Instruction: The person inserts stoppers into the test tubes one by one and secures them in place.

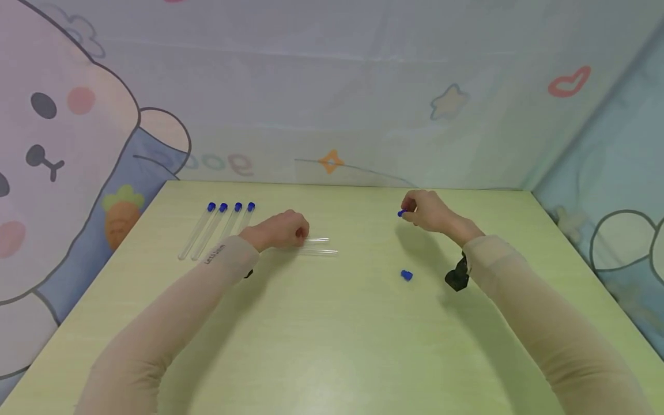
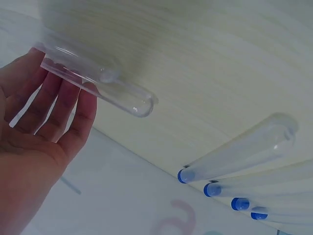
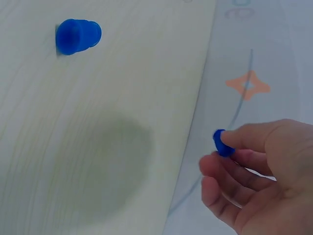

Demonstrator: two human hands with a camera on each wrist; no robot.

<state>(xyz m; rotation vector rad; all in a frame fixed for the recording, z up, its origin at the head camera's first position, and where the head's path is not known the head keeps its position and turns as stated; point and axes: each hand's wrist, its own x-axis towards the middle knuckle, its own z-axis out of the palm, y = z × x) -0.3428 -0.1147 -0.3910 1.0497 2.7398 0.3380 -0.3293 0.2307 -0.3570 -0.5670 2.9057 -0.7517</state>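
My left hand (image 1: 282,229) pinches a clear test tube (image 2: 124,95) between thumb and fingers, left of the table's middle. Right beside it lies a second clear test tube (image 1: 321,252), partly hidden by the hand and sleeve in the head view. Over the table's far right side, my right hand (image 1: 429,210) holds a small blue stopper (image 3: 223,143) between thumb and fingertips, raised off the surface. Another blue stopper (image 1: 407,275) lies on its side on the table, nearer to me than that hand.
Several test tubes with blue stoppers (image 1: 211,206) lie in a row at the back left, partly behind my left sleeve (image 1: 228,259). A printed cloth (image 1: 363,115) hangs behind the pale wooden table (image 1: 332,323). Below my right wrist shows a black object (image 1: 457,276).
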